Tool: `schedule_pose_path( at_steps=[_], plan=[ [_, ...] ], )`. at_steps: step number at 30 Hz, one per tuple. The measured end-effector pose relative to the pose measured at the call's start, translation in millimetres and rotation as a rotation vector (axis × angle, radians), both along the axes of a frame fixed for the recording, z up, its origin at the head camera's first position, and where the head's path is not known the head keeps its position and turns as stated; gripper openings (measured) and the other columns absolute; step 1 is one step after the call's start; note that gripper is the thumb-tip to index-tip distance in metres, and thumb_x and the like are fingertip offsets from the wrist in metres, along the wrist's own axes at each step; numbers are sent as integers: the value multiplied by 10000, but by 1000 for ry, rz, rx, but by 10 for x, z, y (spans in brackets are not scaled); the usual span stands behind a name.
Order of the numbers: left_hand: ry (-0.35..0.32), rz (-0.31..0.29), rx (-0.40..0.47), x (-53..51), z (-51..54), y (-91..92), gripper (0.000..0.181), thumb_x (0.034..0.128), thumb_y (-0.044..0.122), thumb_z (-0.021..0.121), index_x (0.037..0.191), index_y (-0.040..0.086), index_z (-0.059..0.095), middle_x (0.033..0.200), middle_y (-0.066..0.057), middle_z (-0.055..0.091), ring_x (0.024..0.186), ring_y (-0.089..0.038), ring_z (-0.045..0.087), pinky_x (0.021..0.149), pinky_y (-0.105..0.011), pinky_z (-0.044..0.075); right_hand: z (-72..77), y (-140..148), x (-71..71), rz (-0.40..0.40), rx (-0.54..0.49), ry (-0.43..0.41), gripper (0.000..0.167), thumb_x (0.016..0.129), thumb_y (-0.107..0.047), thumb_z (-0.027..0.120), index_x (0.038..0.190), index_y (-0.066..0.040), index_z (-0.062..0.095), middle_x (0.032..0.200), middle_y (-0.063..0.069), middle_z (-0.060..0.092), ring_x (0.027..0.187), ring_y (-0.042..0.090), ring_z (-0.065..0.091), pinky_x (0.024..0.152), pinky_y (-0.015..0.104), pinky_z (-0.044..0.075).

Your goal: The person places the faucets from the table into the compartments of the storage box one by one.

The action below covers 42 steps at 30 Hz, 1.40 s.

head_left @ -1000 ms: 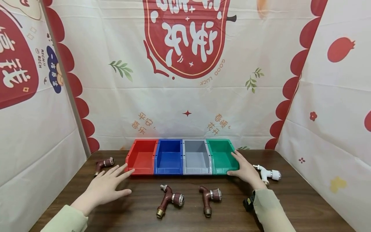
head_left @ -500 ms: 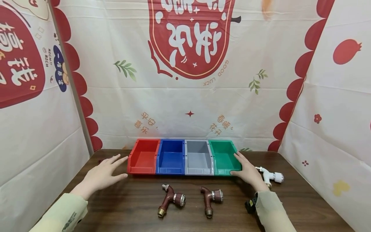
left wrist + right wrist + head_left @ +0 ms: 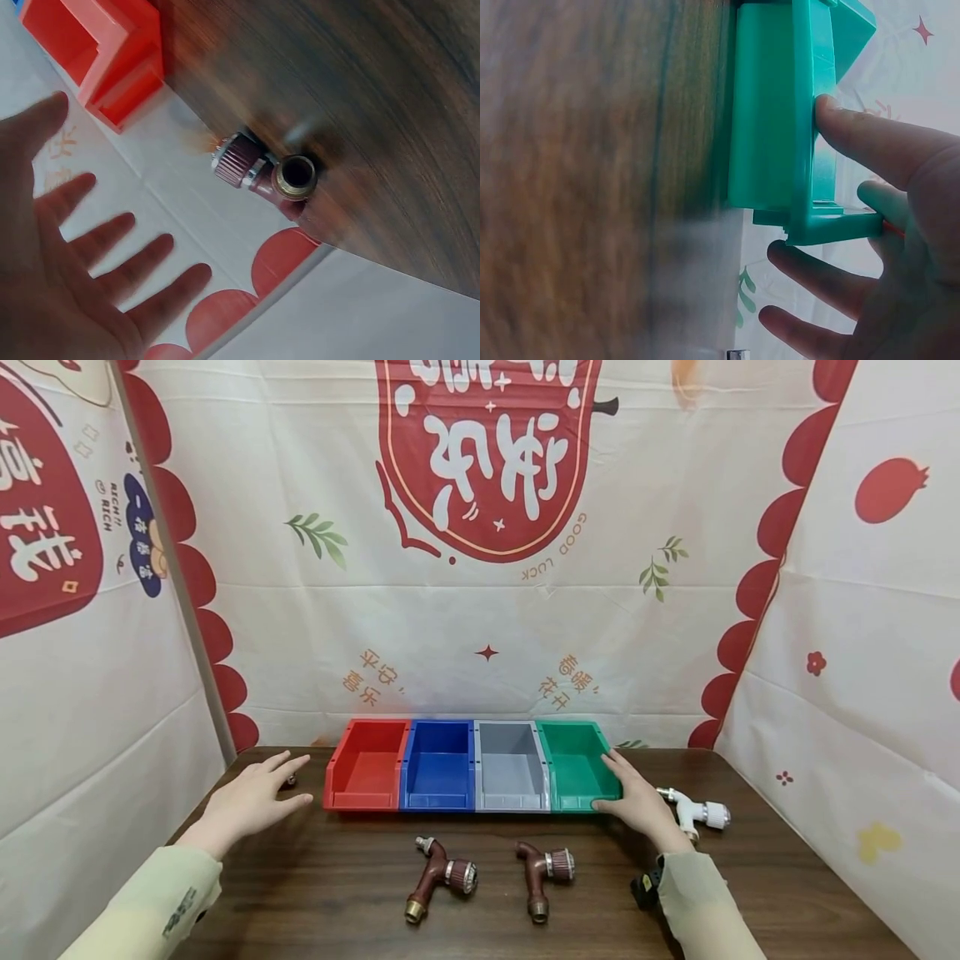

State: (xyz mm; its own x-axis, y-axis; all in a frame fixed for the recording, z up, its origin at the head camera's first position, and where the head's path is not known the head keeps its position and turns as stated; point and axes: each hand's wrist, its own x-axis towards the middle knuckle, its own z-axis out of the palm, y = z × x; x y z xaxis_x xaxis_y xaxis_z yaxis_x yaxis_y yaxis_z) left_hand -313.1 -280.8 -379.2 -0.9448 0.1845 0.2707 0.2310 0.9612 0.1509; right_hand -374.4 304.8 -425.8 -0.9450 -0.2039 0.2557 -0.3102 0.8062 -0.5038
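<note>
My left hand [image 3: 251, 797] hovers with spread fingers left of the red bin [image 3: 367, 768], apart from it. It covers most of a maroon faucet [image 3: 262, 176], whose ribbed knob and brass end show in the left wrist view. My right hand [image 3: 637, 802] rests at the front right corner of the green bin [image 3: 576, 768]. In the right wrist view its thumb [image 3: 855, 131] touches the front lip, while the other fingers extend fairly straight around the side wall. Two more maroon faucets, one with a nozzle [image 3: 438, 877] and one plainer [image 3: 540, 877], lie in front of the bins.
A blue bin [image 3: 438, 768] and a grey bin [image 3: 512, 768] stand in line between the red and green ones. A white faucet [image 3: 697, 814] lies right of my right hand. Something black [image 3: 645, 889] sits by the right wrist. Printed cloth [image 3: 480, 618] encloses the wooden table [image 3: 337, 893].
My left hand has left the red bin's side and moved left, over the maroon faucet there. My right hand stays at the green bin. The head view has shifted slightly.
</note>
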Motion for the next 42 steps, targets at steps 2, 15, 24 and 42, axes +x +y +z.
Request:
schedule_pose_path(
  at_steps=[2, 15, 24, 42],
  plan=[
    [-2, 22, 3, -30, -9, -45, 715, 847, 529, 663, 1401, 105, 505, 1389, -277, 456, 1171, -529, 469, 808, -678, 445, 0, -8, 1, 4, -6, 1, 839, 852, -229, 751, 1515, -19, 280, 1584, 201, 164, 1363, 489, 260, 967, 688, 327],
    [-116, 152, 54, -225, -38, -296, 781, 857, 526, 630, 1423, 27, 427, 1383, -373, 364, 1143, -601, 433, 808, -737, 407, -108, -58, 12, 10, -39, -14, 837, 853, -198, 750, 1519, -27, 274, 1583, 201, 169, 1384, 470, 241, 994, 681, 315],
    [-170, 175, 62, -199, -195, -389, 771, 865, 516, 624, 1413, 11, 429, 1369, -390, 366, 1150, -608, 430, 790, -733, 415, -119, -115, 36, 32, -26, -32, 836, 857, -211, 753, 1518, -26, 276, 1580, 200, 182, 1376, 471, 259, 987, 667, 334],
    [-171, 175, 99, -426, -208, -366, 788, 877, 526, 599, 1423, -8, 405, 1363, -382, 382, 1181, -573, 428, 815, -698, 424, 21, -11, 26, 23, -23, 11, 831, 859, -204, 748, 1514, -11, 275, 1574, 219, 180, 1379, 481, 239, 991, 681, 316]
  ],
)
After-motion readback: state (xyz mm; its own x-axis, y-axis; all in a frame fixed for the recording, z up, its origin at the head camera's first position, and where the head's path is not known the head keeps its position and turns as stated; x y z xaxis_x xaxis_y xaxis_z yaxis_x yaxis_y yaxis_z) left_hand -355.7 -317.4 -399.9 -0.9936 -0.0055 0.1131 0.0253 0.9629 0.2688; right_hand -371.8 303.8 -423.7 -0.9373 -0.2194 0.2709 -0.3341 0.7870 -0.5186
